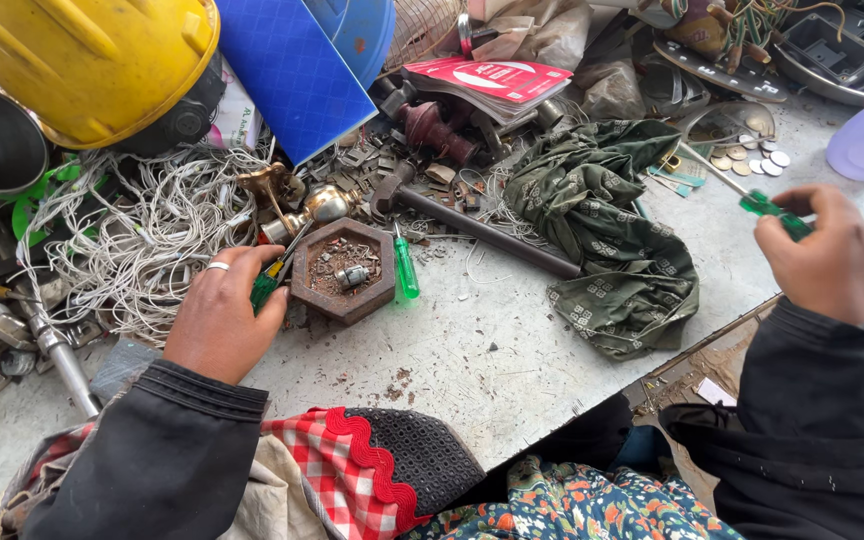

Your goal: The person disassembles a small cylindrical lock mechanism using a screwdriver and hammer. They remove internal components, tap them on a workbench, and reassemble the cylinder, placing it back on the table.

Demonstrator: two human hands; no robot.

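My left hand (222, 315), with a ring on one finger, grips a green-handled screwdriver (270, 282) whose shaft points up toward a brass fitting (324, 205). It rests beside a hexagonal wooden tray (344, 303) that holds small screws and rusty bits. A second green screwdriver (405, 265) lies just right of the tray. My right hand (824, 255) is raised at the bench's right edge and closed on another green-handled screwdriver (770, 208), its thin shaft pointing up-left toward some coins (752, 158).
A yellow hard hat (87, 60) and a tangle of white wire (137, 235) sit at the left. A crumpled green cloth (607, 235), a long dark metal bar (487, 235), a blue board (287, 70), a red booklet (497, 80) and scattered metal parts crowd the grey bench (492, 350).
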